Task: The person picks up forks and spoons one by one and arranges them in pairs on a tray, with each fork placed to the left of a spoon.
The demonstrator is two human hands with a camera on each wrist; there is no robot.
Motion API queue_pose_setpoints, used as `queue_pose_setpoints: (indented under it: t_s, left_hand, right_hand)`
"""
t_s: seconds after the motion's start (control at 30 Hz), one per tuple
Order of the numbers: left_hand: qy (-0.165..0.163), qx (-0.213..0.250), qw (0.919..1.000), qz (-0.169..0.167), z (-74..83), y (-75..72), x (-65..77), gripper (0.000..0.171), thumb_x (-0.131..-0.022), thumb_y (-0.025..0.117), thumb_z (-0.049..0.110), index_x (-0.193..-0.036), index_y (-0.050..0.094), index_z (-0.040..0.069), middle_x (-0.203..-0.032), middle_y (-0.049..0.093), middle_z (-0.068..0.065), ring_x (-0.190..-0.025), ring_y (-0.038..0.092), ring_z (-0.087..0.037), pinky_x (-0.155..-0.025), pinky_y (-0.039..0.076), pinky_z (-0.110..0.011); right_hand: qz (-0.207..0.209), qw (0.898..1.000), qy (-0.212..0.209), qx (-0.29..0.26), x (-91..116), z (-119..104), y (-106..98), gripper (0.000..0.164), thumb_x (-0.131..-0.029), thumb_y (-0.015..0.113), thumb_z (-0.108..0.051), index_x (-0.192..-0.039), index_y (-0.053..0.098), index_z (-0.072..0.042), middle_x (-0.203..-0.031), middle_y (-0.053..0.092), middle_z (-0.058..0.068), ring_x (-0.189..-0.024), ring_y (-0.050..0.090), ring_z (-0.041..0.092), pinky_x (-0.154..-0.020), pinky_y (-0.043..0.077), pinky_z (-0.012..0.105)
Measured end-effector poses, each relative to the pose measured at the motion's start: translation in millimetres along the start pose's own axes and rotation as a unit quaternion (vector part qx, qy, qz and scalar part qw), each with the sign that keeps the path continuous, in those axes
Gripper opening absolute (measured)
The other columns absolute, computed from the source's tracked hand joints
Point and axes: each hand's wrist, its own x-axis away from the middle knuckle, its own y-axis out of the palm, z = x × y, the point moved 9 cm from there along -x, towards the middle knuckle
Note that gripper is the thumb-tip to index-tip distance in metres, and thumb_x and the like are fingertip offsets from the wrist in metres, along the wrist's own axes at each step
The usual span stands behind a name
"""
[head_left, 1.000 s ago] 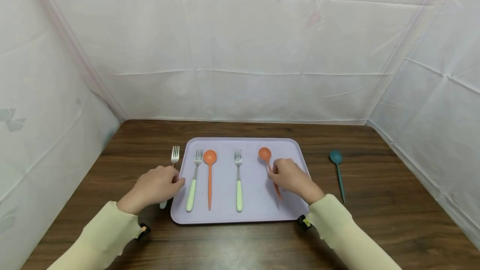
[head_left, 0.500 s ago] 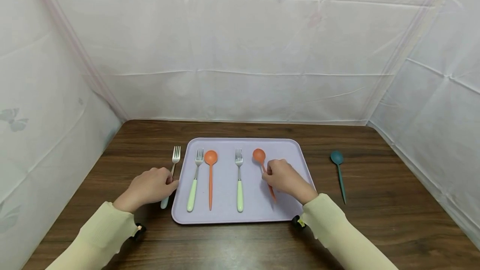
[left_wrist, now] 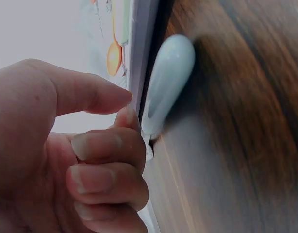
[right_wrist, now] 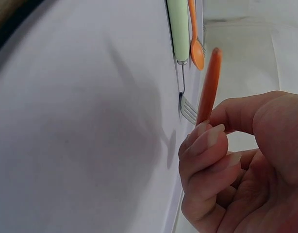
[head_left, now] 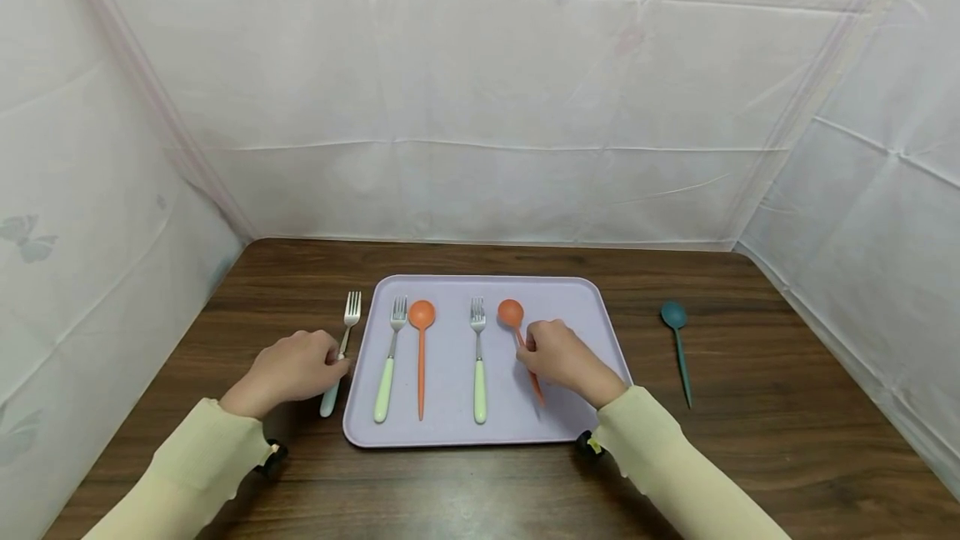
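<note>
From the head view, the person's right hand [head_left: 561, 354] is grasping an orange spoon [head_left: 511, 312] by the handle, its bowl pointing away beyond the fingers and the handle's tip showing on their near side. A lilac tray [head_left: 448, 382] is spreading beneath these fingers. Left of them on the tray, a green-handled fork [head_left: 479, 390] is lying; farther left, a second orange spoon [head_left: 422, 315] is resting just beside a second green-handled fork [head_left: 384, 390]. Well to their right, a teal spoon [head_left: 673, 315] is lying on the dark worktop [head_left: 480, 490]. The left hand [head_left: 296, 367] is holding nothing; a blue-handled fork [head_left: 328, 401] is lying next to its loosely curling fingers, the tray's edge just to their right.

In the left wrist view, the thumb and index finger are coming together at the tips, the other fingers are bending towards the palm, and the fork's pale handle is lying just past them, ungrasped. Whether they are brushing it I cannot tell.

In the right wrist view, the fingers are pinching the spoon's handle, its tip is sticking out past them clear of the tray, and a soft shadow is falling below.
</note>
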Motion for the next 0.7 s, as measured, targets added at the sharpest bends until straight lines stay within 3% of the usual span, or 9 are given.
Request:
queue_pose_setpoints:
  t_s: [0.7]
  left_hand:
    - [0.003, -0.004, 0.9999, -0.010, -8.8, 6.6, -4.7, 0.032, -0.082, 0.055, 0.032, -0.057, 0.045, 0.015, -0.053, 0.039, 0.002, -0.050, 0.037, -0.014, -0.045, 0.025, -0.030]
  right_hand:
    - [-0.021, 1.000, 0.008, 0.007, -13, -8, 11, 0.021, -0.081, 0.054, -0.015, -0.061, 0.051, -0.010, -0.053, 0.051, -0.001, -0.044, 0.048, 0.011, -0.043, 0.037, 0.025]
